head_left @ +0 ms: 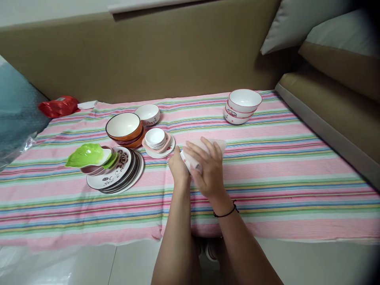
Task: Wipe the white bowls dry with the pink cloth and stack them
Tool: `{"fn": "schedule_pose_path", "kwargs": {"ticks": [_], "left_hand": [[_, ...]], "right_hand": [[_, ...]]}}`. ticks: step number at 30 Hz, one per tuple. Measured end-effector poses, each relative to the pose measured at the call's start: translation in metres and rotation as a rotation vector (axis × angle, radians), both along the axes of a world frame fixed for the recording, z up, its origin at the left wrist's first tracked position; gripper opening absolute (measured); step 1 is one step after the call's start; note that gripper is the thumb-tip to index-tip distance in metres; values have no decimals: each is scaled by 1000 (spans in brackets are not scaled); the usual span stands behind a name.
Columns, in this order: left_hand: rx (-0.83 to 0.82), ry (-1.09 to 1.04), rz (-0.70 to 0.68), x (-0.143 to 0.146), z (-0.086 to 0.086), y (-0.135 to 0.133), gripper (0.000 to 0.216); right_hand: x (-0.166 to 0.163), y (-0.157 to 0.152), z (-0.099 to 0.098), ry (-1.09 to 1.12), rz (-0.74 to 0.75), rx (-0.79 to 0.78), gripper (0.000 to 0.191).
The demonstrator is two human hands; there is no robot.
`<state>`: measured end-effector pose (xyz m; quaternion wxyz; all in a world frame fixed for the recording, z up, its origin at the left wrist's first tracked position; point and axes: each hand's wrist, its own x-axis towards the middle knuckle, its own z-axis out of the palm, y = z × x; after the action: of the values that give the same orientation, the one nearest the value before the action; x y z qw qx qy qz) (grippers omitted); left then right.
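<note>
In front of me my left hand (178,169) is closed around the side of a white bowl (184,159) with small red marks; most of the bowl is hidden. Across it lies my right hand (211,174), its bent fingers pressing a thin white wiping cloth (220,145) against the bowl. Part of the cloth sticks out past the fingertips. Just left of my hands stand several small white dishes (155,137) on a pink dish (165,143) and a saucer (171,149).
At left are stacked plates (99,181), a green leaf-shaped dish (86,155), orange bowls (130,136) and a white bowl (151,120). Three red-rimmed bowls (241,118) stand stacked at right. A red shiny bundle (61,107) lies far left. The striped cloth (282,170) ends near the tiled floor.
</note>
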<state>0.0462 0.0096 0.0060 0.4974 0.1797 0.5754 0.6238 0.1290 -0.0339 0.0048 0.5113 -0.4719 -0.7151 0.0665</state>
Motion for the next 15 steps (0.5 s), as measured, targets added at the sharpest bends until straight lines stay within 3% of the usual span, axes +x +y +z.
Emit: {"fn": "schedule_pose_path", "kwargs": {"ticks": [2, 4, 7, 9, 11, 15], "left_hand": [[-16, -37, 5, 0, -1, 1, 29], [-24, -118, 44, 1, -3, 3, 25], [-5, -294, 101, 2, -8, 9, 17], [32, -387, 107, 2, -9, 12, 15], [82, -413, 103, 1, -8, 13, 16], [107, -439, 122, -1, -5, 11, 16]], "right_hand": [[-1, -1, 2, -134, 14, 8, 44], [1, 2, 0, -94, -31, -6, 45], [5, 10, -8, 233, -93, -91, 47], [8, 14, -14, 487, -61, -181, 50], [10, 15, -17, 602, -18, -235, 51], [8, 6, -11, 322, -14, -119, 48]]}}
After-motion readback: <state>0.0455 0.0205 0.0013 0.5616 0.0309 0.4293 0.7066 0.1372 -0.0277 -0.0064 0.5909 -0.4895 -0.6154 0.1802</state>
